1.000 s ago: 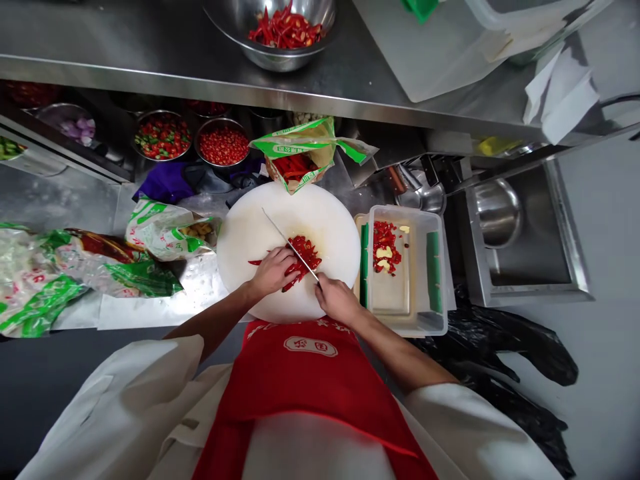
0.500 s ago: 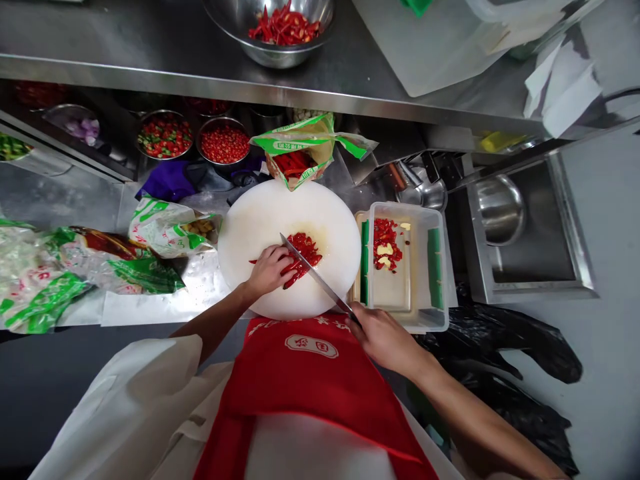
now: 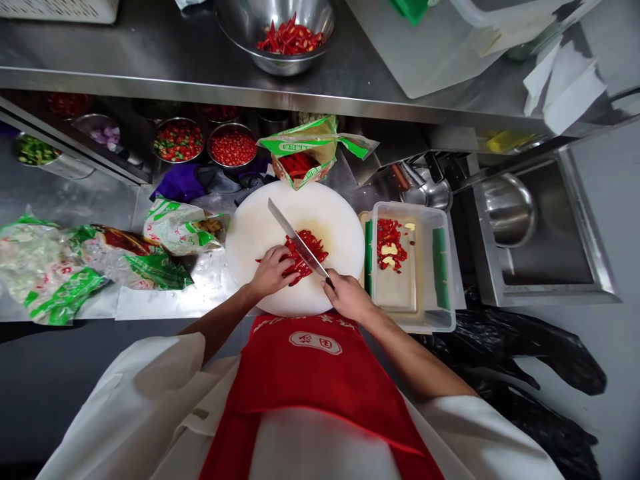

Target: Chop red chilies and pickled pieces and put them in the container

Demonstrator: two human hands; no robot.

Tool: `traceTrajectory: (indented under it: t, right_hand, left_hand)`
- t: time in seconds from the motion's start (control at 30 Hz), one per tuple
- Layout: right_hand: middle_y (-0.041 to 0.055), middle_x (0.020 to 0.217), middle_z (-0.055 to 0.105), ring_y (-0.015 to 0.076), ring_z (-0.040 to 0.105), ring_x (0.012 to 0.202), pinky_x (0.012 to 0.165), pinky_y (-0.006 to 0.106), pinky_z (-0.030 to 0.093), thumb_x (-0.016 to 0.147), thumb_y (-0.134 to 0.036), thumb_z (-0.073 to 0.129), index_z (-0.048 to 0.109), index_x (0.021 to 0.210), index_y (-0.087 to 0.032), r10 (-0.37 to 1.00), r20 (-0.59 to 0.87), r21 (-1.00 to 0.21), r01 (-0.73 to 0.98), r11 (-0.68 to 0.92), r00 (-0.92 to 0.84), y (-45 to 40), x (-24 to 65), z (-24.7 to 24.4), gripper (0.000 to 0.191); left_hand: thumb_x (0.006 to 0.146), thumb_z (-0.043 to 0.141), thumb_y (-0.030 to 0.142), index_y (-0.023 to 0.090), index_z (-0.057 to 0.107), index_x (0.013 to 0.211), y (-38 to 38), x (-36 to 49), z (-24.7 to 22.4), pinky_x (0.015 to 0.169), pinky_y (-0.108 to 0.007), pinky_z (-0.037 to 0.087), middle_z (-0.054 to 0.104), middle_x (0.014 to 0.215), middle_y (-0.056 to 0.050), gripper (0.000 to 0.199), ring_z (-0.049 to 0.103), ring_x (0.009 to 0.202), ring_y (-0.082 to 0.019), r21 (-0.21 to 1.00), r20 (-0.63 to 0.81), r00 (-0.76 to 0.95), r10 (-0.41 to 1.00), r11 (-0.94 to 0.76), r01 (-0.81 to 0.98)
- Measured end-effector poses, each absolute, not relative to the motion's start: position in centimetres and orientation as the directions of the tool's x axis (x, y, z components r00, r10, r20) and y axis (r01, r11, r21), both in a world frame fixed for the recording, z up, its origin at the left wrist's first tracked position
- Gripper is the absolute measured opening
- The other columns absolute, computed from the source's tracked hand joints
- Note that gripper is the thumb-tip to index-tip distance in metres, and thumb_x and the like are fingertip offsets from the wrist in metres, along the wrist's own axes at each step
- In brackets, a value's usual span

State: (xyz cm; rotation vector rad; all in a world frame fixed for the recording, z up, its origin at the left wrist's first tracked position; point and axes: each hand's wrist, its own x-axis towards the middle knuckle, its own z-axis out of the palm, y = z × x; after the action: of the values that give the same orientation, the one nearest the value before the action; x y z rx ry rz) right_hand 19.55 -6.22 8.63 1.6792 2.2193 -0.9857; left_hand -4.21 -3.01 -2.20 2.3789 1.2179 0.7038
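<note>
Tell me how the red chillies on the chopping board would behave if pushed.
The red chillies would probably slide easily, since they look glossy. The pile would likely spread rather than move as one, being separate pieces. Those by the left hand might shift less, with its fingers against them.

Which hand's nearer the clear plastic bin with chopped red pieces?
Right: the right hand, on the knife handle, is just left of the bin; the left hand is farther left, on the red peppers.
</note>
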Motion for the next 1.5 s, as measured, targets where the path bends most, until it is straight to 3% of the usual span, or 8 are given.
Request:
traceTrajectory:
  t: [0.27,0.43,0.6,0.77,1.03,1.23,1.37,1.5]
  right_hand:
    - [0.0102,0.102,0.073,0.0234,0.067,0.096,0.076,0.028,0.037,0.101,-0.03,0.039,0.052,0.116,-0.019,0.668,-0.665,-0.389,0.918,0.073,-0.335,-10.6,22.5,14.5,0.023]
    - [0.0135,0.096,0.073,0.0254,0.07,0.087,0.069,0.03,0.037,0.1,-0.028,0.038,0.053,0.114,-0.017,0.655,-0.701,-0.299,0.95,0.09,-0.282,-8.2,19.3,10.9,0.023]
    - [0.0135,0.105,0.072,0.0239,0.068,0.093,0.073,0.028,0.038,0.102,-0.03,0.038,0.052,0.117,-0.016,0.732,-0.608,-0.339,0.934,0.111,-0.307,-5.7,16.9,7.1,0.026]
    - [0.0106,0.1,0.072,0.0221,0.067,0.091,0.072,0.027,0.037,0.102,-0.033,0.036,0.053,0.117,-0.017,0.775,-0.563,-0.389,0.92,0.056,-0.285,-7.5,18.8,8.7,0.027]
    - [0.0104,0.105,0.072,0.0238,0.067,0.098,0.076,0.028,0.038,0.101,-0.03,0.038,0.052,0.117,-0.018,0.663,-0.663,-0.412,0.909,0.065,-0.348,-11.8,22.1,14.4,0.024]
    - [0.0121,0.102,0.073,0.0239,0.069,0.093,0.073,0.028,0.038,0.101,-0.028,0.039,0.053,0.119,-0.017,0.657,-0.705,-0.287,0.955,0.08,-0.267,-8.9,18.3,9.9,0.026]
    - [0.0106,0.104,0.073,0.0229,0.068,0.095,0.073,0.027,0.037,0.102,-0.033,0.037,0.054,0.117,-0.018,0.727,-0.614,-0.344,0.933,0.105,-0.308,-7.0,16.3,7.3,0.027]
    - [0.0096,0.098,0.073,0.0233,0.068,0.09,0.07,0.028,0.037,0.102,-0.034,0.035,0.053,0.115,-0.018,0.744,-0.595,-0.363,0.928,0.089,-0.304,-9.1,18.1,9.3,0.028]
  left_hand:
    - [0.089,0.061,0.03,0.021,0.071,0.092,-3.1,-4.0,-2.3,0.096,-0.045,0.048,0.061,0.107,-0.009,0.014,0.051,0.109,-0.027,0.549,0.209,0.482,0.851,-0.51,0.662]
    - [0.091,0.058,0.029,0.02,0.07,0.095,-2.9,-3.8,-2.7,0.098,-0.044,0.047,0.062,0.107,-0.009,0.016,0.051,0.109,-0.026,0.57,0.182,0.475,0.861,-0.486,0.663]
    - [0.093,0.056,0.03,0.019,0.069,0.096,-3.0,-3.8,-2.8,0.096,-0.043,0.048,0.061,0.107,-0.009,0.017,0.053,0.105,-0.025,0.549,0.195,0.481,0.855,-0.501,0.669]
    - [0.09,0.062,0.034,0.02,0.068,0.1,-4.0,-4.8,-2.4,0.099,-0.044,0.047,0.057,0.118,-0.01,0.019,0.05,0.115,-0.026,0.567,0.234,0.475,0.848,-0.516,0.643]
    - [0.091,0.059,0.029,0.02,0.07,0.095,-4.0,-5.1,-2.7,0.092,-0.041,0.049,0.063,0.107,-0.008,0.015,0.054,0.104,-0.024,0.568,0.212,0.465,0.859,-0.496,0.657]
    - [0.093,0.056,0.029,0.021,0.069,0.097,-3.9,-4.8,-3.2,0.095,-0.042,0.048,0.065,0.106,-0.008,0.016,0.055,0.105,-0.023,0.594,0.192,0.466,0.864,-0.48,0.645]
    - [0.094,0.055,0.029,0.02,0.068,0.099,-4.4,-4.9,-2.7,0.096,-0.041,0.049,0.064,0.109,-0.008,0.017,0.054,0.107,-0.023,0.587,0.217,0.456,0.863,-0.488,0.646]
    - [0.091,0.058,0.028,0.021,0.069,0.1,-5.2,-5.6,-2.4,0.098,-0.043,0.049,0.06,0.115,-0.009,0.015,0.053,0.112,-0.024,0.592,0.226,0.449,0.865,-0.488,0.642]
